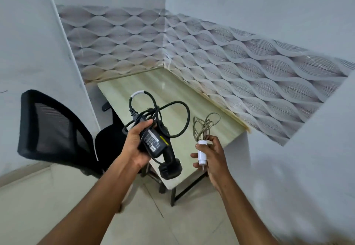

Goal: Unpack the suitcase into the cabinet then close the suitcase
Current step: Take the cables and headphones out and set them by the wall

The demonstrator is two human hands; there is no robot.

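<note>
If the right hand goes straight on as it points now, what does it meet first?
Probably the table: the right hand, gripping a white charger, points forward over its near edge. Depth is unclear.

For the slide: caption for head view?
Left hand holds black adapter, right hand white charger, above table.

I see even, soft daylight, no hard shadows; faint glare on the table point(163, 87) beyond my fingers; wide-angle bending at edges; lower-right corner motion-blurred.
</note>
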